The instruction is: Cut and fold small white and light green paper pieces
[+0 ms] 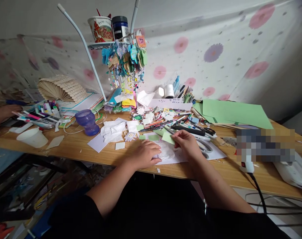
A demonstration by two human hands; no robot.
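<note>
Between the thumb and fingers of my right hand (184,142) is a small light green paper piece (168,137), raised a little above the table. My left hand (147,155) lies with its fingers stretched out at the edge of a clear plastic bag (166,151). The bag rests on a white sheet (219,153) near the table's front edge. Just beyond my left fingertips lies another green paper strip (153,137). Scissors (205,146) with grey handles lie right of my right hand, partly hidden by it.
Pens and paper scraps pile up behind my hands. A purple cup (87,122) and a white paper cup (32,137) stand left. Green paper sheets (235,113) lie back right; a white corded tool (247,162) is at the right. Another person's hand (10,111) is far left.
</note>
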